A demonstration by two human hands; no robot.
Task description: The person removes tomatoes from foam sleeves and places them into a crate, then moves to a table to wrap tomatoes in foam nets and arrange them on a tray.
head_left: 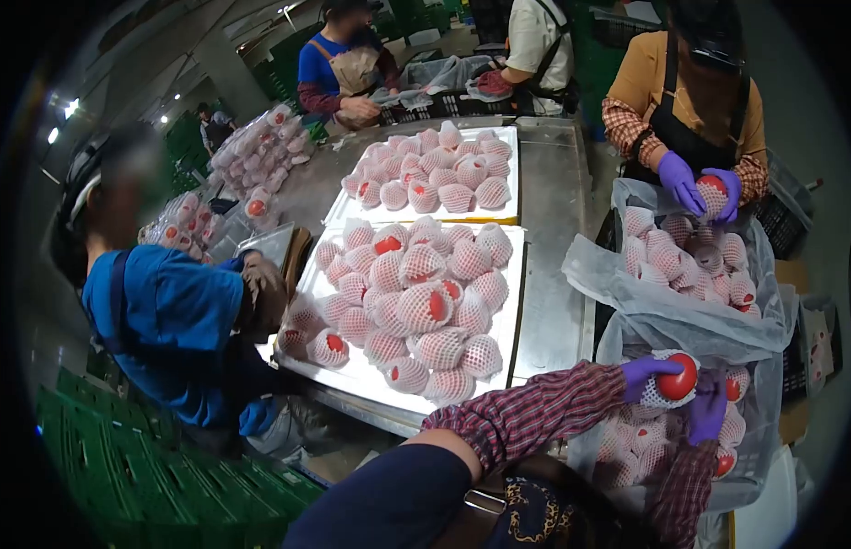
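Observation:
My left hand (647, 378), in a purple glove and plaid sleeve, grips a glossy red, apple-like fruit (680, 375). A white foam net covers its left part, while the red right side is bare. Close beside it, just to the right, is my right hand (707, 408), also gloved in purple; its fingers are partly hidden, and I cannot tell whether they hold anything. Both hands are over a crate lined with clear plastic (764, 457). Foam-netted fruits (638, 439) lie inside it, some showing red.
Netted fruits (424, 302) are heaped on a white foam tray (352, 373), with a second loaded tray (341, 212) behind on the metal table (554, 183). A co-worker's gloved hands (700, 188) hold a fruit over another lined crate (595, 270). A person in blue (165, 302) stands left near green crates (151, 467).

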